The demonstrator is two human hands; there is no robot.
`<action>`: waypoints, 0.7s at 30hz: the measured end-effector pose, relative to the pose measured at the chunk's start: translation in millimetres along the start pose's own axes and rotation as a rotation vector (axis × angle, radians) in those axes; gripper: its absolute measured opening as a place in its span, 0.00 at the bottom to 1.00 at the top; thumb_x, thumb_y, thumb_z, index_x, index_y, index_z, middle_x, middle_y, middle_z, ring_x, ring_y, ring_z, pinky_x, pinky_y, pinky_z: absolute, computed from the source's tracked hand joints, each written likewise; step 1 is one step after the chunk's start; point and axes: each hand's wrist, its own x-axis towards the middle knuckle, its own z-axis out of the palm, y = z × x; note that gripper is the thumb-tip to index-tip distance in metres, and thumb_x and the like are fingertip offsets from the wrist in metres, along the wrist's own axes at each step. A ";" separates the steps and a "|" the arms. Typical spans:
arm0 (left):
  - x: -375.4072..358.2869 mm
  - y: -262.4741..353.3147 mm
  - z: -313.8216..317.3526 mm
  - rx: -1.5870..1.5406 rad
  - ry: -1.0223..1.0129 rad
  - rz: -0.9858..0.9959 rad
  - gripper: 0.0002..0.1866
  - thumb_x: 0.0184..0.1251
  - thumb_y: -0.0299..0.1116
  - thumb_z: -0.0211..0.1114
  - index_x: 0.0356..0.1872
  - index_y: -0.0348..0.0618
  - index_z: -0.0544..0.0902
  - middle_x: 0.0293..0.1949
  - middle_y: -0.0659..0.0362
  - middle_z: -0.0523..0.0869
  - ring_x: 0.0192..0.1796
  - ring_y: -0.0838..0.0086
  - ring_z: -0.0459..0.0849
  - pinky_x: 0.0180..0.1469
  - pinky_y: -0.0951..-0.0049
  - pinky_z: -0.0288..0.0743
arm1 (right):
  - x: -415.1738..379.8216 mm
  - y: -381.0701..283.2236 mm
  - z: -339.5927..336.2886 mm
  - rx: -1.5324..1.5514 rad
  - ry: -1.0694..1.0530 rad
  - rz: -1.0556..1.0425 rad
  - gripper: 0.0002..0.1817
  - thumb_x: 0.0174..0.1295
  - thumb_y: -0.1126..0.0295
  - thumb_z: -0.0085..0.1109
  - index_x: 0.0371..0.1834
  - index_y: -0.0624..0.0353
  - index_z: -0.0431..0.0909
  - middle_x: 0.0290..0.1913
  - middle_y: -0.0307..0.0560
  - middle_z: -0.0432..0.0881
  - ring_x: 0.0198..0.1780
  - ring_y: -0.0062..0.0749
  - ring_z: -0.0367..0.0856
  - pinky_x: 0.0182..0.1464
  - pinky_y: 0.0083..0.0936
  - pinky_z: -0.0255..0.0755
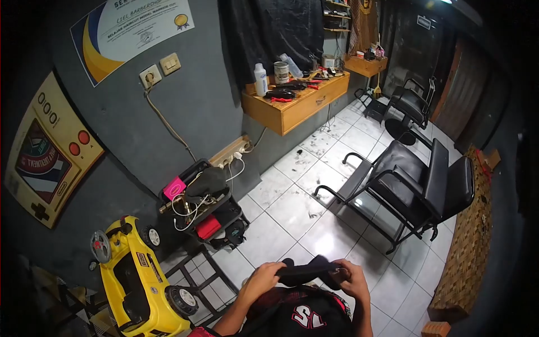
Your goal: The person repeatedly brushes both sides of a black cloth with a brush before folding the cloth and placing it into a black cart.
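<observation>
A black cloth band (pixel 303 273), soft and partly folded over, stretches between my two hands in front of my black shirt. My left hand (pixel 263 281) has its fingers closed around one end. At the other end my right hand (pixel 352 279) pinches the cloth between thumb and fingers. The band's exact kind is not plain from here. Below it, the shirt (pixel 281 317) shows a white and red print on my chest.
A yellow toy car (pixel 132 275) and a black trolley (pixel 216 222) with cables stand at left. Bottles and tools cover a wooden drawer shelf (pixel 300 115) on the wall. A black barber chair (pixel 398 185) stands at right, beside a woven bench (pixel 466 247). Hair lies on the tiles.
</observation>
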 end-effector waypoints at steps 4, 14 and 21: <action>-1.7 11.3 6.2 0.000 0.052 -0.207 0.13 0.56 0.25 0.55 0.44 0.38 0.78 0.36 0.45 0.82 0.42 0.51 0.80 0.45 0.61 0.73 | -13.9 28.9 -31.1 0.038 0.331 0.070 0.12 0.51 0.77 0.58 0.40 0.62 0.74 0.22 0.42 0.75 0.27 0.21 0.73 0.33 0.20 0.68; 53.3 91.6 78.9 -1.121 -0.004 -0.413 0.13 0.69 0.30 0.54 0.53 0.42 0.69 0.34 0.61 0.80 0.37 0.82 0.77 0.38 0.81 0.71 | -37.5 34.0 -84.5 0.442 0.017 0.152 0.07 0.61 0.75 0.54 0.41 0.62 0.75 0.24 0.30 0.69 0.25 0.12 0.63 0.27 0.13 0.57; 65.5 137.1 75.4 -1.518 -0.270 -0.373 0.24 0.59 0.17 0.56 0.57 0.45 0.65 0.45 0.55 0.78 0.48 0.73 0.79 0.48 0.77 0.76 | -59.6 33.8 -84.4 0.494 -0.118 0.118 0.23 0.53 0.80 0.49 0.56 0.65 0.71 0.41 0.39 0.78 0.37 0.14 0.72 0.38 0.10 0.63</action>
